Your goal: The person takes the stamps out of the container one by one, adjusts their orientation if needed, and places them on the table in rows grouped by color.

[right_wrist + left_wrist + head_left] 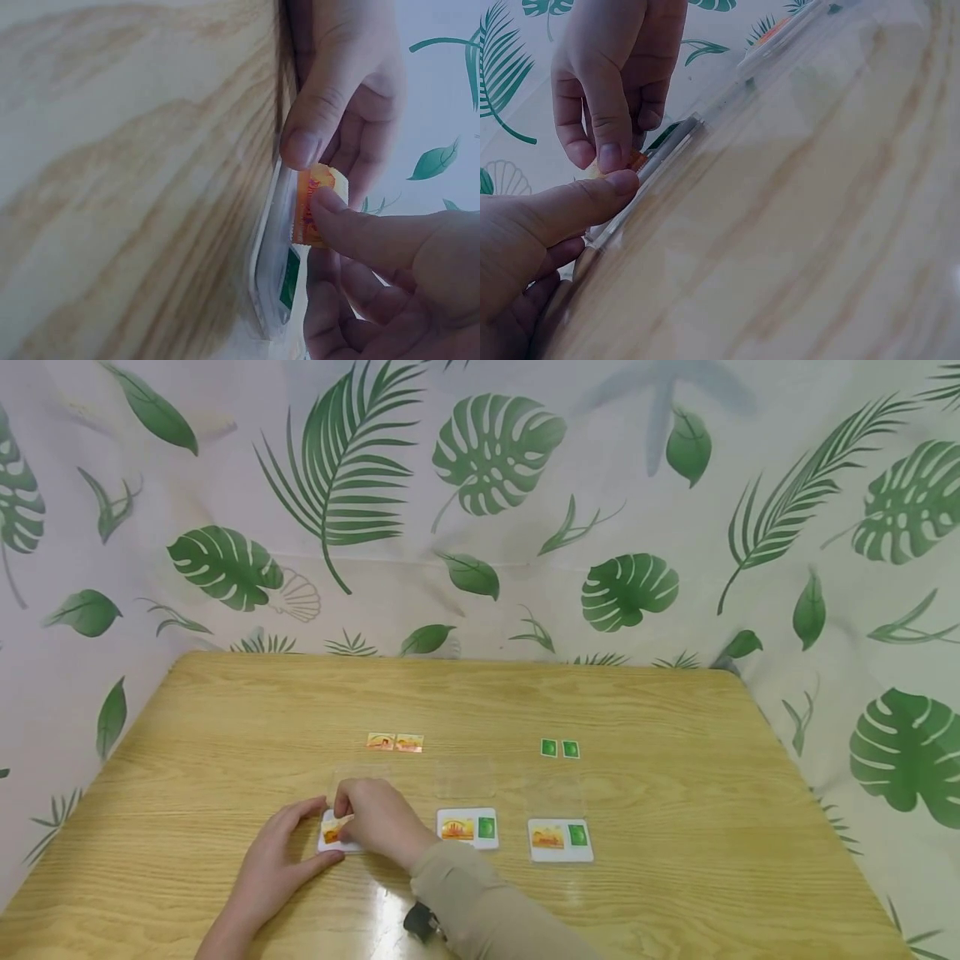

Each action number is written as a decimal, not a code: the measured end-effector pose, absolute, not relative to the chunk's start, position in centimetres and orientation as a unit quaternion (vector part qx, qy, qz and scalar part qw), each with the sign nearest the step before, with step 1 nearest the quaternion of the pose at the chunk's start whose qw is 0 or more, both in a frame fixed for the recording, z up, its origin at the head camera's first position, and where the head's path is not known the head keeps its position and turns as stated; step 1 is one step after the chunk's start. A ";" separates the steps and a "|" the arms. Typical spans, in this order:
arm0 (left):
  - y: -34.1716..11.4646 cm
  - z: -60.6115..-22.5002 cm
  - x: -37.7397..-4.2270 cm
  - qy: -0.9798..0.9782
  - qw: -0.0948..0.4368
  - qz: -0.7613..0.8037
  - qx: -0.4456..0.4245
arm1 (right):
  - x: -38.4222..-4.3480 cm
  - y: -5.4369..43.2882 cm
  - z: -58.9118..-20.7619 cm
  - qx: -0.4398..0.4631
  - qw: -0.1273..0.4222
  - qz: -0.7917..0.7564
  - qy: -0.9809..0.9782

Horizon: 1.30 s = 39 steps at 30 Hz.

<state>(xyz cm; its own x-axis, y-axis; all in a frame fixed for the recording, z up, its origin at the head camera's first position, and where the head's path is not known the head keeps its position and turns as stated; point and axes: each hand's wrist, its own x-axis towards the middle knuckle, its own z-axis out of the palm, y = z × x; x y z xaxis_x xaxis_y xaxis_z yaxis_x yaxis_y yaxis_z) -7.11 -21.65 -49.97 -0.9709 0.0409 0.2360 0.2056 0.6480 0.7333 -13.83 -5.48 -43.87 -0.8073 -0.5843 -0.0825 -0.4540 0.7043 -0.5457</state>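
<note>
At the left of the row, a white card in a clear plastic case (271, 255) lies on the table. My right hand (381, 817) pinches an orange stamp (306, 210) with perforated edges between thumb and fingers, right over this card. A green stamp (289, 277) lies at the card's other end, hidden by the right hand in the head view. My left hand (276, 860) holds the case by its edges between thumb and index finger. Its thumb (622, 181) is close beside the orange stamp.
A middle card (468, 843) and a right card (561, 853) each bear one orange and one green stamp. Clear lids (465, 777) extend behind the cards. Farther back lie two orange stamps (381, 742) and two green stamps (549, 748). A leaf-patterned cloth (495, 543) hangs behind the wooden table (675, 727).
</note>
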 end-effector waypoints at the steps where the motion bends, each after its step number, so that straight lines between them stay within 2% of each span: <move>1: -21.6 -49.9 -7.1 -0.902 0.100 -0.415 -0.069 | -13.8 -5.5 -43.8 -0.283 0.126 -0.259 0.915; 14: -21.3 -49.6 -7.1 -0.902 0.112 -0.411 -0.078 | -15.5 -4.3 -42.8 -0.251 0.157 -0.334 0.895; 34: -21.3 -49.5 -7.3 -0.906 0.111 -0.400 -0.081 | -21.0 -4.7 -41.9 -0.192 0.085 -0.368 0.906; 39: -21.5 -49.5 -7.2 -0.907 0.113 -0.397 -0.080 | -22.2 -5.7 -42.4 -0.188 0.088 -0.372 0.905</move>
<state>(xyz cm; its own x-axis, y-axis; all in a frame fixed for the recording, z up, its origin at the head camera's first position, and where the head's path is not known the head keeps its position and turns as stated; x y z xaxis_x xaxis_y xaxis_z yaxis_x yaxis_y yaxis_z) -7.15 -21.47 -49.53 -0.9618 0.0560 0.2678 0.2348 0.6716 0.7027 -22.17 -5.66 -42.38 -0.9138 -0.4058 -0.0203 -0.2744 0.6532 -0.7057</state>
